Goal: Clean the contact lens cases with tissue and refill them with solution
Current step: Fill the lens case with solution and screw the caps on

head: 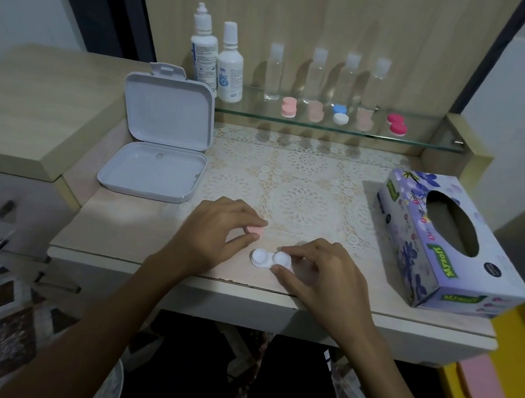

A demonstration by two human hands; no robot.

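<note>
White hinged plastic box (158, 137): left of centre, standing open on the pale wooden tabletop (122, 229), lid upright; likely the storage the cases came from
Solution bottles: two white labelled squeeze bottles (217, 64) stand upper centre-left at the end of the glass shelf (414, 141), capped, well apart from both hands, so refilling looks not yet begun
Left hand (216, 229): lower centre, thumb and fingertips pinch a small pink round screw cap (255, 230) just above the tabletop; my reading is that the cap is off its well and being put aside
Open case: the white twin-well contact lens case (271, 260) lies flat near the front edge, lower centre; its left well is uncovered, the right well is partly hidden by fingers, so I cannot tell whether it is capped
Right hand (321, 271): just right of the case, thumb and fingers curl round its right well, apparently steadying it
Shelf row: four clear capped bottles (328, 78) and several more closed lens cases (342, 115), pink, blue-and-white, magenta, wait upper centre
Lace doily (303, 184): covers mid-table
Tissue: a purple floral cardboard tissue box (443, 244) sits at right, near the right hand; no sheet visibly sticks out, so one must be fished out
Obstacles: nothing lies between hands and box
</note>
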